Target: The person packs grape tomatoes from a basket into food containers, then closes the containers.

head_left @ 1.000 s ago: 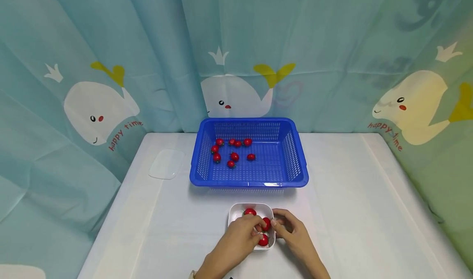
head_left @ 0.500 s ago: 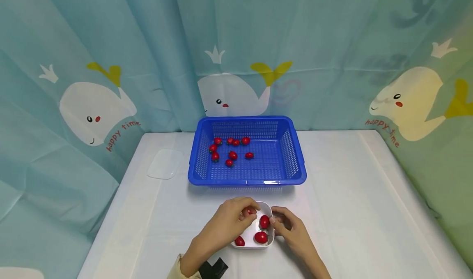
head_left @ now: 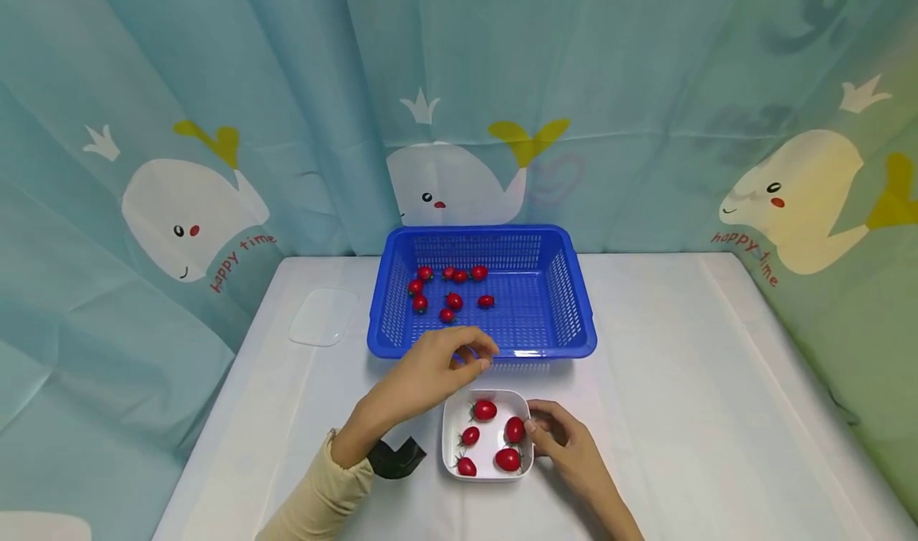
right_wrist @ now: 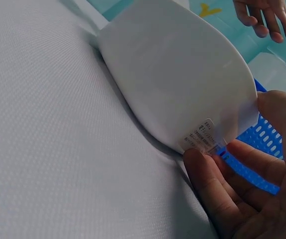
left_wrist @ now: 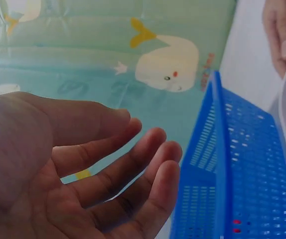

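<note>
My left hand (head_left: 437, 366) hovers above the far-left edge of a small white plastic box, near the front rim of the blue basket. Its fingers are loosely bent, and the left wrist view shows nothing between thumb and fingertips. Several cherry tomatoes, one a red cherry tomato (head_left: 508, 460) at the near right, lie spaced apart in the white box (head_left: 491, 431). My right hand (head_left: 570, 445) holds that box by its right side, thumb at the rim and fingers against the outer wall. In the right wrist view a printed label (right_wrist: 205, 137) shows on the box's outer wall.
Behind the box stands the blue slotted basket (head_left: 545, 354), with several cherry tomatoes (head_left: 454, 301) mostly in its left half. A clear lid (head_left: 324, 318) lies on the white table (head_left: 667, 413) at the left. A patterned curtain (head_left: 610, 87) hangs along the back.
My left hand let go of a cherry tomato at the far left of the white box, then lifted away toward the basket. The right hand stays on the box.
</note>
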`<state>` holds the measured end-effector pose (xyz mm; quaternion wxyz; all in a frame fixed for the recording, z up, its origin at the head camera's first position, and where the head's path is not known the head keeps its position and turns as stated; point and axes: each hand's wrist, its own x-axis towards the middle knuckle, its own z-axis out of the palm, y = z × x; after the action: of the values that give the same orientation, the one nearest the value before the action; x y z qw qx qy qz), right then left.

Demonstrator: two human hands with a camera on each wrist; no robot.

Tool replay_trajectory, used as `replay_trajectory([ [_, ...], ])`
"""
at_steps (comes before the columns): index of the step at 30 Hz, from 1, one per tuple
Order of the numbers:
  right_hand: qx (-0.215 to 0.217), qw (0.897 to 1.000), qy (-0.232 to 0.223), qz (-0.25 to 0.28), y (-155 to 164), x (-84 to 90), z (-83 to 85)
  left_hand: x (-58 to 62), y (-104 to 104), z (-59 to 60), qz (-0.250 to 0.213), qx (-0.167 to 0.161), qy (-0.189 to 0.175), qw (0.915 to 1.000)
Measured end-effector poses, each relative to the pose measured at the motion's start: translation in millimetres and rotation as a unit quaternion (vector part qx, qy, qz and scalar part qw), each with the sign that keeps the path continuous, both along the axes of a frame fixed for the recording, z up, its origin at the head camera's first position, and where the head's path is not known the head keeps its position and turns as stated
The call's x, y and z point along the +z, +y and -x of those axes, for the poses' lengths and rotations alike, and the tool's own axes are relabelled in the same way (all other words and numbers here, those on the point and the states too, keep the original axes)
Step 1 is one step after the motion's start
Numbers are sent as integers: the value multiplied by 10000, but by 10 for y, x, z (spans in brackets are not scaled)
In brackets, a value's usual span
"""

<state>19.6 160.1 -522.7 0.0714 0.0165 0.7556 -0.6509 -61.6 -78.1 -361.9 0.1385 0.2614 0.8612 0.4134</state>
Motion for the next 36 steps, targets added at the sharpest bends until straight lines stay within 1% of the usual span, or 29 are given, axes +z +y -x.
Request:
replay_trajectory([
  [4,33,10000,40,12,0,-5,1,88,-6,163,21,-95,-40,9999],
  [9,-29,10000,0,13,-5,7,-1,172,-2,437,10,-328,-154,9993],
  [12,-106,9999,-78,18,-13,13,-8,196,11,621,-107,-546,-396,9977],
  [15,-130,9999,-110,21,-17,14,-14,224,31,786,-241,-685,-724,9947],
  [20,-76,10000,-25,24,-7,12,-13,274,76,1004,-269,-602,-1093,9918],
  [23,-41,10000,6,49,-1,12,-10,274,123,1103,-208,-608,-1298,9895],
  [26,-31,10000,-32,54,1,13,-8,248,172,1188,-118,-673,-1412,9876],
  [29,-24,10000,-77,41,1,14,-6,213,220,1289,18,-641,-1399,9881],
  [33,28,10000,-88,12,4,13,-6,156,257,1449,228,-379,-1420,9889],
  [36,103,9999,-71,-10,12,10,-4,104,239,1559,353,-106,-1558,9871],
])
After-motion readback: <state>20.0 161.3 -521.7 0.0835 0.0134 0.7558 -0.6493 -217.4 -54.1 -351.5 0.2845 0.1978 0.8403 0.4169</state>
